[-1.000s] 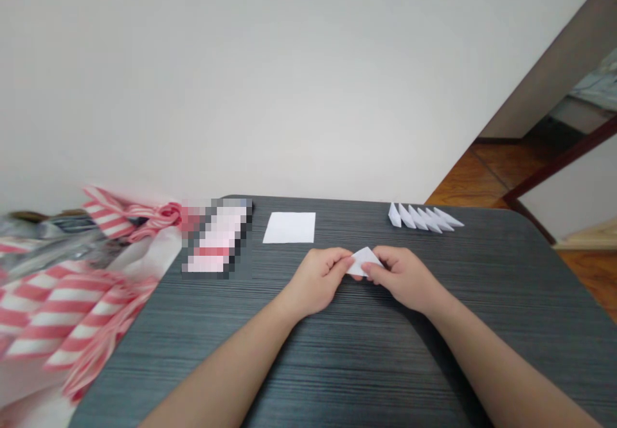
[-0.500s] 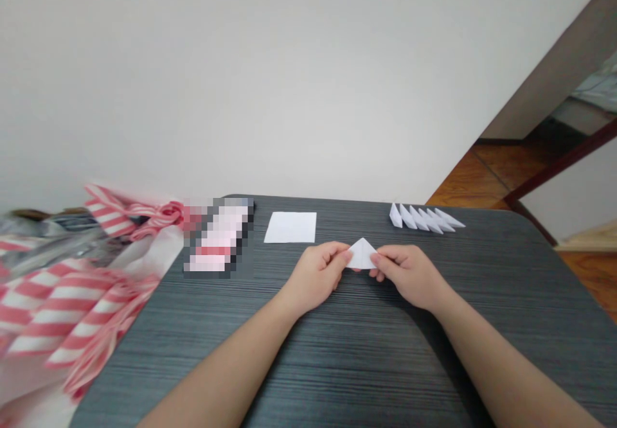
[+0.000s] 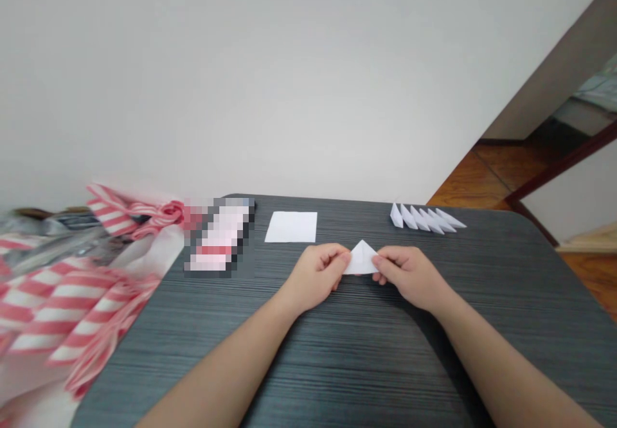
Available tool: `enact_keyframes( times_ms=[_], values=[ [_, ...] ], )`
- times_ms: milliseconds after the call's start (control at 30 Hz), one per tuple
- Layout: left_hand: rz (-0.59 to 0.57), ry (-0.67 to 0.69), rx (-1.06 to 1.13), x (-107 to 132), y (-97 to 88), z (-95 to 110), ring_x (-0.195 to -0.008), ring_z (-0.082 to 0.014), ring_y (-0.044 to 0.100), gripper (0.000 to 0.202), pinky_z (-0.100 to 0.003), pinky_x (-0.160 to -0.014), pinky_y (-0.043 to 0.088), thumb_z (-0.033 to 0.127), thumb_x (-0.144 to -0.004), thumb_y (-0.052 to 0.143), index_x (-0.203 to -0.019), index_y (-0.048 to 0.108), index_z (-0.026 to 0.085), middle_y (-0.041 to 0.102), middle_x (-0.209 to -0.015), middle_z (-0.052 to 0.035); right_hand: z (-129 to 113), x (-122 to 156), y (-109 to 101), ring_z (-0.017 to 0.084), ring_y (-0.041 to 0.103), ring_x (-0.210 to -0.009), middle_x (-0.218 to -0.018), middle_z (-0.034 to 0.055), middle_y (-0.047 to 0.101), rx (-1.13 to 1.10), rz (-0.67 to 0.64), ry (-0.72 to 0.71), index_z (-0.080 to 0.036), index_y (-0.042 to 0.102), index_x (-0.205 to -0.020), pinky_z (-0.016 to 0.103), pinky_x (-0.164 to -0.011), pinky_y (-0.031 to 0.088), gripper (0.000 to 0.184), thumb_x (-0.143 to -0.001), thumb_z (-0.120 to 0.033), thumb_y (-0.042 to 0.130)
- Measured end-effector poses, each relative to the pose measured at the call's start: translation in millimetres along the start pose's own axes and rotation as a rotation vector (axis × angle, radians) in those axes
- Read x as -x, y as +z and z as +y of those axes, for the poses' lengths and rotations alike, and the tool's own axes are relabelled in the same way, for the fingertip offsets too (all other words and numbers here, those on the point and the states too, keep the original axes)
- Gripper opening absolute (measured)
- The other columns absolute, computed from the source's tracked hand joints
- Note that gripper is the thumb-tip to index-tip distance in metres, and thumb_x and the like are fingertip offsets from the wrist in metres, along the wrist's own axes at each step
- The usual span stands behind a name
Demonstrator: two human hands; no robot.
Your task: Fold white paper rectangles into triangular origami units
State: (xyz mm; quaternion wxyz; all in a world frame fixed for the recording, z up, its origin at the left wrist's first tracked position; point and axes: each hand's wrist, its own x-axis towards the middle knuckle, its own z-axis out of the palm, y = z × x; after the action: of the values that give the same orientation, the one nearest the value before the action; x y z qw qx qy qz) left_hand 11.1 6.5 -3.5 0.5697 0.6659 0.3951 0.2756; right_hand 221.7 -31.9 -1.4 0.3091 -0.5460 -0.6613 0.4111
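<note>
A small folded paper (image 3: 361,260), white and three-cornered, is held between the two hands over the middle of the table (image 3: 337,364). Its tip points away from the person, towards the wall (image 3: 289,81), and its long side runs left to right, nearest the person. A faint crease runs down from the tip. Both lower corners are partly covered by the hands, the underside is hidden, and whether the paper touches the table is hard to tell

The left hand (image 3: 315,278) pinches the left corner, thumb on top and fingers curled beneath; the right hand (image 3: 409,277) pinches the right corner the same way. Some fingertips are out of sight behind the paper, and both forearms are cut off by the bottom edge of the view

Beyond the left hand, a flat white sheet (image 3: 292,227) lies on the table. To the right, near the far edge, a row of pointed paper pieces (image 3: 424,218) overlaps, so some are partly covered. On the left, something pinkish (image 3: 219,238) is blurred into blocks and cannot be made out. Past the table's left side is striped red-and-white cloth (image 3: 62,306), cut off by the frame
</note>
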Motion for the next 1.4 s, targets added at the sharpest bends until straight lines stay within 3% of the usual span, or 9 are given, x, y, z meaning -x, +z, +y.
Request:
enact_keyframes(
  times_ms=[133, 233, 333, 433, 567, 900, 1100, 1400],
  values=[
    [-0.014, 0.013, -0.033, 0, 0.6, 1, -0.046, -0.0084, 0.043, 0.026, -0.019, -0.045, 0.031, 0.038, -0.090, 0.055, -0.083, 0.066, 0.014, 0.050, -0.052, 0.0052, -3, 1, 2, 0.012, 0.059, -0.054, -0.058, 0.0000, 0.065, 0.007, -0.071, 0.006, -0.017, 0.065, -0.065, 0.022, -0.056, 0.044, 0.032, -0.093, -0.027, 0.053],
    [-0.015, 0.003, -0.109, -1, 0.2, 2, -0.046, -0.0079, 0.041, 0.031, -0.019, -0.045, 0.028, 0.039, -0.090, 0.056, -0.069, 0.060, 0.015, 0.048, -0.050, 0.0051, -3, 0, 4, 0.012, 0.057, -0.055, -0.059, -0.0002, 0.064, 0.000, -0.096, -0.012, -0.017, 0.066, -0.069, 0.023, -0.056, 0.043, 0.029, -0.093, -0.027, 0.054],
    [-0.004, -0.023, -0.087, -2, 0.0, 3, -0.045, -0.0079, 0.040, 0.035, -0.019, -0.044, 0.027, 0.040, -0.090, 0.056, -0.065, 0.055, 0.016, 0.048, -0.050, 0.0051, 3, 0, 7, 0.013, 0.059, -0.065, -0.074, 0.0006, 0.067, -0.090, -0.077, -0.073, -0.018, 0.067, -0.090, 0.025, -0.062, 0.045, 0.010, -0.091, -0.024, 0.058],
    [-0.011, -0.057, -0.008, -2, 0.3, 2, -0.045, -0.0082, 0.042, 0.033, -0.020, -0.044, 0.029, 0.041, -0.091, 0.054, -0.071, 0.060, 0.016, 0.057, -0.054, 0.0029, 10, 2, 10, 0.015, 0.062, -0.076, -0.093, 0.0027, 0.067, -0.282, -0.052, -0.120, -0.022, 0.053, -0.114, 0.027, -0.067, 0.048, 0.029, -0.087, -0.021, 0.064],
    [-0.027, -0.071, 0.023, -2, 0.6, 1, -0.044, -0.0075, 0.042, 0.036, -0.020, -0.044, 0.030, 0.044, -0.092, 0.053, -0.071, 0.061, 0.015, 0.063, -0.060, 0.0004, 13, 4, 12, 0.016, 0.061, -0.079, -0.095, 0.0030, 0.063, -0.184, -0.072, -0.185, -0.023, 0.053, -0.106, 0.029, -0.070, 0.048, 0.025, -0.086, -0.018, 0.066],
    [-0.051, -0.042, -0.045, -1, 1.5, 5, -0.047, -0.0082, 0.043, 0.035, -0.019, -0.046, 0.030, 0.038, -0.092, 0.053, -0.069, 0.064, 0.014, 0.061, -0.057, 0.0010, 1, 0, 5, 0.016, 0.058, -0.076, -0.092, 0.0050, 0.064, 0.061, -0.025, -0.366, -0.021, 0.063, -0.094, 0.028, -0.066, 0.046, 0.005, -0.089, -0.019, 0.063],
    [-0.057, -0.009, -0.160, 0, 0.6, 5, -0.048, -0.0093, 0.042, 0.035, -0.020, -0.047, 0.029, 0.038, -0.093, 0.051, -0.075, 0.070, 0.015, 0.053, -0.050, 0.0031, -4, -1, 5, 0.016, 0.060, -0.076, -0.086, 0.0051, 0.066, 0.102, -0.010, -0.403, -0.021, 0.067, -0.085, 0.028, -0.068, 0.046, 0.010, -0.090, -0.016, 0.059],
    [-0.019, 0.008, -0.184, -3, 0.9, -2, -0.051, -0.0098, 0.042, 0.034, -0.021, -0.048, 0.028, 0.041, -0.092, 0.052, -0.071, 0.061, 0.015, 0.049, -0.053, 0.0042, -1, 0, 4, 0.014, 0.057, -0.069, -0.090, 0.0048, 0.065, 0.107, -0.025, -0.374, -0.021, 0.064, -0.087, 0.026, -0.061, 0.044, 0.002, -0.087, -0.019, 0.064]
  ],
)
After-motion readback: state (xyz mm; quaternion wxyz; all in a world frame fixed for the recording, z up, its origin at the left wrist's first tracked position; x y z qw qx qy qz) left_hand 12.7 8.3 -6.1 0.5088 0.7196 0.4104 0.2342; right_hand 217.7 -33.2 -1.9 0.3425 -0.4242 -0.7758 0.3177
